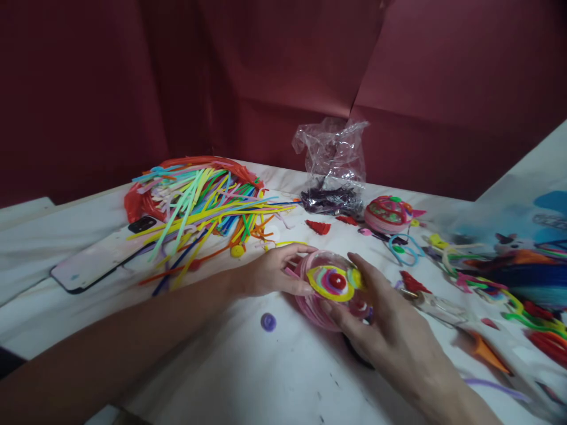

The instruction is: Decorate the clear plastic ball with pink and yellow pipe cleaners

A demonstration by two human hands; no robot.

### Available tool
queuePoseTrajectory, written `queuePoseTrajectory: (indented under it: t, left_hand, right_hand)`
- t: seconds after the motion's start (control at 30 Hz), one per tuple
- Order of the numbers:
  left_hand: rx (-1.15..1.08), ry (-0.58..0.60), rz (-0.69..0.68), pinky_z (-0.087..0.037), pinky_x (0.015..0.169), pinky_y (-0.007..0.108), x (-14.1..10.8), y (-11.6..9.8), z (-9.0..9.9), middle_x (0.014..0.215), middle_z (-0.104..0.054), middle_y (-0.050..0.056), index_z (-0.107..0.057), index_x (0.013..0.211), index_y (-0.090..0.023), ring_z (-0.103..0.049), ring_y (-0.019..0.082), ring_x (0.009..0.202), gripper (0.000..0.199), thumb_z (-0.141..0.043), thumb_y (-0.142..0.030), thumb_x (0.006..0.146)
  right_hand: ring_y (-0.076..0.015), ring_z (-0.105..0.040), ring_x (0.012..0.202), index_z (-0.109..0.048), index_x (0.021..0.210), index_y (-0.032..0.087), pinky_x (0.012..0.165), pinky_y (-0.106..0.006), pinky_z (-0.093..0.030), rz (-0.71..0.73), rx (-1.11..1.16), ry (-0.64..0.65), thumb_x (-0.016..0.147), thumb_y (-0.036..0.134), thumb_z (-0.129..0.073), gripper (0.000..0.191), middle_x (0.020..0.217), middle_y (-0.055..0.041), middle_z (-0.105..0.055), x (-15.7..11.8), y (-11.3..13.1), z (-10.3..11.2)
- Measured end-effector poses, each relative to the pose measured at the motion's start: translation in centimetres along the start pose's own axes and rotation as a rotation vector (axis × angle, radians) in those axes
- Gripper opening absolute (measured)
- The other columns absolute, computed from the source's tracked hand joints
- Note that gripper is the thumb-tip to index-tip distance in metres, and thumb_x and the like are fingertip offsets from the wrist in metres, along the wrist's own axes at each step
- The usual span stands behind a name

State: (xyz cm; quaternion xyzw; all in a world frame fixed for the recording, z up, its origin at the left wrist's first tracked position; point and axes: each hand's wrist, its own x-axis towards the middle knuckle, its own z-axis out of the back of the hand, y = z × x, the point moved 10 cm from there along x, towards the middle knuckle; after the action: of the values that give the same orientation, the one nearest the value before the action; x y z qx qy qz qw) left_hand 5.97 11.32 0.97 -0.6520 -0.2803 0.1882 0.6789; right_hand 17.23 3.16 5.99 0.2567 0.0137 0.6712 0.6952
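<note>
the pink, see-through ball point(315, 313) is at the middle of the tabletop point(283, 383), held from both sides — maybe so it can't roll. the left hand point(277, 274) is half open, gripping one side; the right hand point(390, 324) curls round the other. the yellow eye point(332, 282) faces up — easy to see. a purple curl point(268, 321) lies near.

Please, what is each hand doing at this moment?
Left hand: fingers closed on the pink ball, at its left side.
Right hand: fingers holding the same ball from the right.
</note>
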Motion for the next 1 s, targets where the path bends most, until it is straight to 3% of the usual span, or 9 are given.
queuePoseTrajectory:
  t: [0.17,0.3,0.4,0.57,0.7,0.8,0.9,1.0]
  left_hand:
    - [0.050,-0.055,0.013,-0.047,0.083,0.033,-0.1,-0.4,0.2,0.114,-0.062,0.009,-0.049,0.120,-0.018,-0.060,0.021,0.102,0.068,-0.080,-0.022,0.060]
    - [0.123,-0.184,0.085,-0.044,0.060,0.023,-0.4,-0.2,1.5,0.079,-0.062,-0.002,-0.049,0.099,-0.016,-0.057,0.011,0.067,0.056,-0.082,-0.027,0.055]
    - [0.161,-0.179,0.136,-0.037,0.050,0.019,-0.5,-0.1,1.5,0.061,-0.055,-0.008,-0.047,0.078,-0.016,-0.049,0.006,0.053,0.044,-0.082,-0.030,0.054]
    - [0.223,-0.165,0.144,-0.031,0.046,0.018,-0.5,-0.5,1.2,0.056,-0.051,-0.009,-0.046,0.068,-0.017,-0.042,0.005,0.049,0.039,-0.079,-0.035,0.056]
    - [0.312,-0.209,0.135,-0.029,0.046,0.019,-0.8,-1.3,1.4,0.055,-0.049,-0.008,-0.046,0.064,-0.017,-0.040,0.006,0.049,0.039,-0.079,-0.036,0.055]
    - [0.386,-0.315,0.120,-0.032,0.050,0.020,-1.5,-2.6,1.9,0.061,-0.052,-0.008,-0.047,0.073,-0.018,-0.043,0.008,0.054,0.040,-0.080,-0.035,0.055]
    - [0.620,-0.528,0.085,-0.028,0.051,0.022,-2.7,-4.9,3.1,0.060,-0.045,-0.009,-0.045,0.071,-0.020,-0.038,0.009,0.056,0.045,-0.082,-0.037,0.051]
    - [0.765,-0.523,0.078,-0.024,0.047,0.022,-2.8,-5.6,2.6,0.051,-0.041,-0.009,-0.043,0.056,-0.019,-0.035,0.009,0.050,0.039,-0.078,-0.036,0.057]
  right_hand:
    - [-0.0279,-0.070,0.078,-0.047,0.128,0.019,0.060,-0.039,-0.055,-0.040,0.075,0.007,0.074,0.061,-0.047,0.069,0.107,-0.0131,-0.069,0.1,-0.6,-0.5]
    - [-0.0270,-0.069,0.082,-0.047,0.124,0.024,0.067,-0.041,-0.054,-0.096,0.181,0.006,0.074,0.064,-0.048,0.064,0.111,-0.0095,-0.069,0.1,-1.3,-0.7]
    - [-0.0287,-0.069,0.083,-0.047,0.124,0.024,0.070,-0.044,-0.053,-0.117,0.185,0.023,0.070,0.068,-0.048,0.070,0.109,-0.0103,-0.069,0.0,-1.2,-0.6]
    - [-0.0298,-0.068,0.080,-0.048,0.121,0.022,0.074,-0.047,-0.051,-0.189,0.211,0.063,0.066,0.074,-0.044,0.076,0.102,-0.0114,-0.071,0.0,-1.1,-0.6]
    - [-0.0294,-0.068,0.079,-0.048,0.120,0.022,0.071,-0.045,-0.051,-0.201,0.194,0.058,0.067,0.066,-0.048,0.069,0.099,-0.0107,-0.071,0.1,-1.1,-0.7]
    - [-0.0295,-0.069,0.080,-0.047,0.120,0.022,0.070,-0.045,-0.050,-0.197,0.163,0.037,0.068,0.064,-0.048,0.066,0.100,-0.0106,-0.071,0.2,-1.1,-0.6]
    - [-0.0284,-0.069,0.082,-0.045,0.120,0.023,0.070,-0.043,-0.051,-0.171,0.175,0.045,0.072,0.066,-0.048,0.065,0.103,-0.0112,-0.069,0.2,-0.9,-0.6]
    - [-0.0263,-0.069,0.078,-0.044,0.119,0.023,0.066,-0.040,-0.052,-0.121,0.192,0.073,0.073,0.068,-0.048,0.065,0.107,-0.0120,-0.067,0.2,-0.6,-0.7]
